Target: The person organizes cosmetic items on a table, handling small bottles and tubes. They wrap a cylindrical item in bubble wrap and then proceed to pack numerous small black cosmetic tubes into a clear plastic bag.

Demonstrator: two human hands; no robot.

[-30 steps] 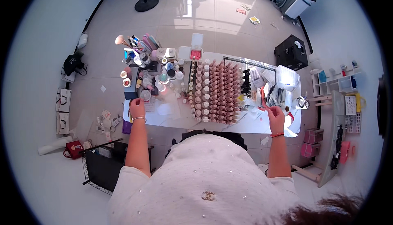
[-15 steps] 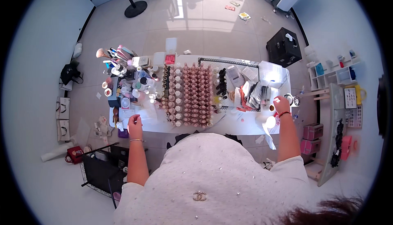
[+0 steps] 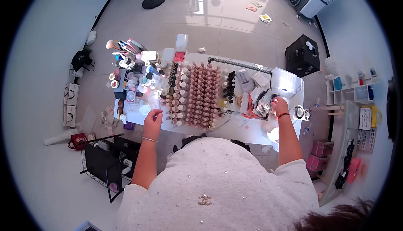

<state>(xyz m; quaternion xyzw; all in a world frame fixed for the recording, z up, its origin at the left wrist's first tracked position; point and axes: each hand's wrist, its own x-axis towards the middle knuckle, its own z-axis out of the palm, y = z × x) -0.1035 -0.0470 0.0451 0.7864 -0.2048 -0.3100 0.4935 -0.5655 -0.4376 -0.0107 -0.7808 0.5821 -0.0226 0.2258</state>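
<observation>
My left hand (image 3: 153,121) hovers over the near left edge of the white table (image 3: 180,129), fingers curled together; anything between them is too small to see. Beside it stand rows of pinkish bottles with tapered caps (image 3: 204,96). My right hand (image 3: 279,106) is at the right side of a black-rimmed tray (image 3: 235,63), against a pile of small flat packets (image 3: 259,101). Its fingers are closed, and what they grip I cannot make out. Dark bottles (image 3: 228,87) stand in a line left of the packets.
Jars, brushes (image 3: 130,46) and small pots crowd the table's left end. A clear plastic box (image 3: 283,81) sits at the right end. On the floor are a black case (image 3: 302,55), pink boxes (image 3: 317,162) and a black cart (image 3: 103,159).
My right hand has moved left from the table's right end to the packets; a small white piece showed at its fingers before. My left hand has moved right, toward the pinkish bottles.
</observation>
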